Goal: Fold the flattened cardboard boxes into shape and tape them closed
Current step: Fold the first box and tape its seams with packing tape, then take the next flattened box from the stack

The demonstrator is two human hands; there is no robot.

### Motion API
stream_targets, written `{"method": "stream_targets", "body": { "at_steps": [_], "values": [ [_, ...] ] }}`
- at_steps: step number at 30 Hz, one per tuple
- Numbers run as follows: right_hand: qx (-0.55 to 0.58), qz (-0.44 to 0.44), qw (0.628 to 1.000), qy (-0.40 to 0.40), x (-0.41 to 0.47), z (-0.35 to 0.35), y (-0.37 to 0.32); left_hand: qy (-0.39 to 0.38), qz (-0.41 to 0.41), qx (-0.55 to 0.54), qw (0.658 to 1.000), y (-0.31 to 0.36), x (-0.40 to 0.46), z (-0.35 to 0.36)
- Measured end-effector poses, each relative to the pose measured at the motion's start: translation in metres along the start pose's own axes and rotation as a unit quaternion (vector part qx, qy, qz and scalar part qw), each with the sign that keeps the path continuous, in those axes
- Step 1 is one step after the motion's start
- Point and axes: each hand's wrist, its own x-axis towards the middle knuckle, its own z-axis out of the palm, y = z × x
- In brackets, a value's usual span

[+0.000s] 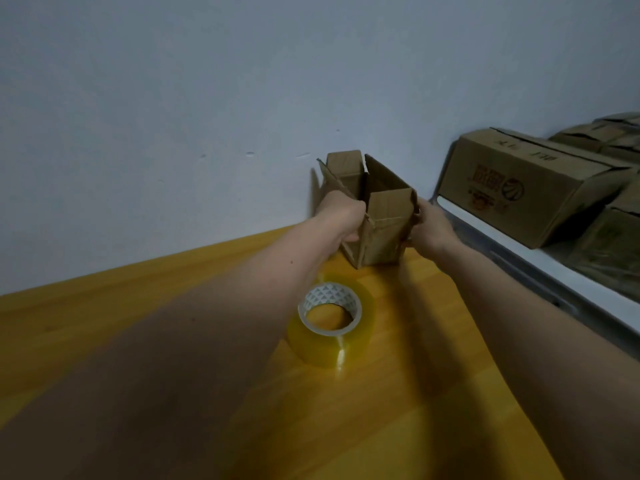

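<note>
Stage: small box (372, 216) squared up, top flaps unfolded, untaped | Place: stood on table (173, 323) by wall | Hands: box gripped by left hand (341, 216) and right hand (427, 225) | Left: flaps to be closed; tape roll (330, 322) untouched nearby

Left hand (341, 216): fingertips hidden behind small cardboard box (375, 216) at its 9 o'clock side. Right hand (427, 223): fingers hidden at box's 3 o'clock side. Printed carton (519, 183): lettering too blurred to read. Stacked cartons (620, 140), 2 o'clock: cut off by frame edge.
</note>
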Motion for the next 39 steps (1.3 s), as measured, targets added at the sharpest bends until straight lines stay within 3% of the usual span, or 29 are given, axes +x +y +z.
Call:
{"method": "stream_targets", "body": {
  "at_steps": [3,6,10,14,22,27,32,36,39],
  "values": [
    [-0.203,0.013,0.979,0.02,-0.028,0.005,-0.004,-0.007,0.073,0.108,0.991,-0.013,-0.016,-0.021],
    [-0.4,-0.043,0.914,-0.046,-0.073,0.015,-0.012,0.015,0.153,0.332,0.931,-0.045,-0.05,-0.058],
    [-0.443,-0.206,0.868,-0.087,-0.133,0.048,-0.032,0.026,0.125,0.523,0.843,-0.102,-0.118,-0.117],
    [-0.439,-0.318,0.83,-0.13,-0.196,0.089,-0.07,0.052,0.086,0.579,0.809,-0.154,-0.202,-0.179],
    [-0.367,-0.428,0.793,-0.23,-0.32,0.189,-0.132,0.154,-0.006,0.566,0.81,-0.243,-0.358,-0.29],
    [-0.354,-0.461,0.765,-0.277,-0.378,0.244,-0.154,0.247,-0.019,0.523,0.815,-0.288,-0.421,-0.336],
    [-0.343,-0.455,0.757,-0.32,-0.413,0.274,-0.171,0.293,-0.07,0.482,0.823,-0.307,-0.436,-0.359],
    [-0.339,-0.449,0.757,-0.332,-0.426,0.28,-0.175,0.321,-0.075,0.387,0.861,-0.308,-0.427,-0.364],
    [-0.328,-0.453,0.763,-0.324,-0.429,0.282,-0.179,0.324,-0.061,0.362,0.872,-0.306,-0.417,-0.354]
  ]
}}
